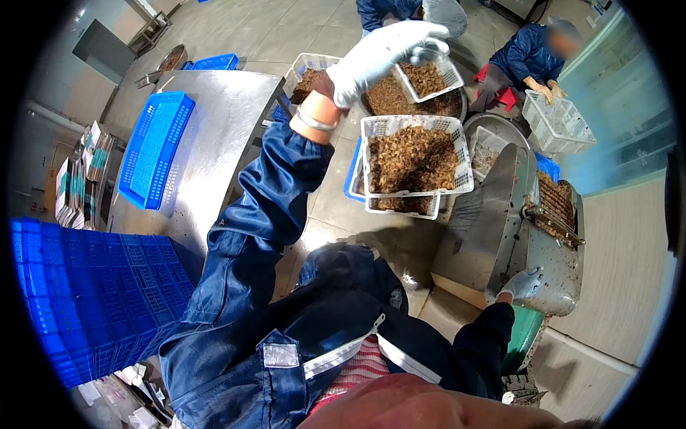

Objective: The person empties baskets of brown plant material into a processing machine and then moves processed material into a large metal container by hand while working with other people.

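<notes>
My left hand [388,56], in a white glove, is stretched out in the air with its fingers extended and nothing in them. From this view it overlaps the rim of a white plastic basket [453,80] holding brown, dried-looking pieces. Nearer to me, another white basket [467,179] of similar brown pieces [412,155] sits stacked on a second one. My right hand [524,283], also gloved, lies on the sloping metal of a machine [557,273]. Brown pieces fill the machine's barred opening [557,198], beyond that hand.
A steel table [214,107] on the left bears a blue plastic tray [155,150]. Nested blue crates [96,289] rise beside it. Two people in blue work clothes are ahead; one [530,59] holds a white basket [557,123]. A large round pan [496,123] stands near that person.
</notes>
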Tool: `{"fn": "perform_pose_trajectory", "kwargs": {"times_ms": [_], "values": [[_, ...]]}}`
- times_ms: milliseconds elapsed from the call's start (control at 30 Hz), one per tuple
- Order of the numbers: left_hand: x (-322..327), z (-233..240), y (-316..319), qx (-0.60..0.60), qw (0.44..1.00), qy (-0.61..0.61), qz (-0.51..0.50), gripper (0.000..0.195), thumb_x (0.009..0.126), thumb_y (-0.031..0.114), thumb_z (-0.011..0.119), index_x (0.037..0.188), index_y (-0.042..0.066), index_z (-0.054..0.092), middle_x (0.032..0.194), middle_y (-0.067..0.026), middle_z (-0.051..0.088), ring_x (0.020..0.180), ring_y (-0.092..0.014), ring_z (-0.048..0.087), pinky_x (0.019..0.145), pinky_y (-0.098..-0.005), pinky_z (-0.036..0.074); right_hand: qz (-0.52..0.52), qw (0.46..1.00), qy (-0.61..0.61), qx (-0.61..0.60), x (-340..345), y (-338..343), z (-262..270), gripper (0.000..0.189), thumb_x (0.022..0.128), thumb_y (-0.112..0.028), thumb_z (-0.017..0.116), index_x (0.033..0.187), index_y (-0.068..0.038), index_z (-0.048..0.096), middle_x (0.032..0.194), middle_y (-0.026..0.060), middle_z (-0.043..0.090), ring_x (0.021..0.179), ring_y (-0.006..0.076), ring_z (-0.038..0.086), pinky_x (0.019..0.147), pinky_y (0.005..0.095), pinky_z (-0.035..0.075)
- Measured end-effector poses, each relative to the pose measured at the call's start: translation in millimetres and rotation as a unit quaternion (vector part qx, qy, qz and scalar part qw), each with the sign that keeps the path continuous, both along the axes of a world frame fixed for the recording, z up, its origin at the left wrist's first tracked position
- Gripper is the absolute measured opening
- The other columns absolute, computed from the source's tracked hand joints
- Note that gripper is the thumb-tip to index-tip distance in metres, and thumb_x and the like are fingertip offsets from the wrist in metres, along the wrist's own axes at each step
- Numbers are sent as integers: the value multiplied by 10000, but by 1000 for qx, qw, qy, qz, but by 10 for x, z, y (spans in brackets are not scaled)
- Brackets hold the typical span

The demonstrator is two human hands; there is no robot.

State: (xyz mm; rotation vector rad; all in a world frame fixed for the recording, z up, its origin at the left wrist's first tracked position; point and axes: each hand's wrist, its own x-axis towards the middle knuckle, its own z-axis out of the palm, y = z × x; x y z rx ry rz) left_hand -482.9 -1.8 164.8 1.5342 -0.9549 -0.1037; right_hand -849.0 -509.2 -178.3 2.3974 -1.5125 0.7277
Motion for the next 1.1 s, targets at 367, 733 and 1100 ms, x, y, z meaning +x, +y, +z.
{"fn": "perform_pose_trajectory", "kwargs": {"times_ms": [367, 733, 1100], "values": [[-642, -3892, 1175, 272, 921, 267, 74, 442, 996, 396, 560, 1256, 44, 629, 1121, -64, 706, 968, -160, 667, 841, -313, 537, -37, 998, 30, 28, -17, -26, -33, 345, 1006, -281, 460, 1295, -156, 601, 1300, 141, 577, 1157, 329, 565, 956, 454, 460], [-2859, -4762, 3315, 149, 650, 692, 276, 480, 1030, 394, 388, 1393, 94, 485, 1413, -142, 533, 1224, -322, 559, 1029, -484, 425, -16, 999, 26, 40, -49, -31, -73, 369, 998, -247, 474, 1347, -148, 543, 1411, 178, 489, 1294, 356, 469, 1051, 469, 416], [-1991, -4890, 2816, 236, 801, 529, 154, 494, 1019, 425, 434, 1329, 60, 558, 1319, -127, 605, 1182, -295, 592, 1022, -436, 441, -31, 999, 9, 16, -5, -28, -121, 366, 1012, -256, 458, 1346, -137, 550, 1378, 176, 524, 1294, 316, 486, 1038, 436, 438]]}}
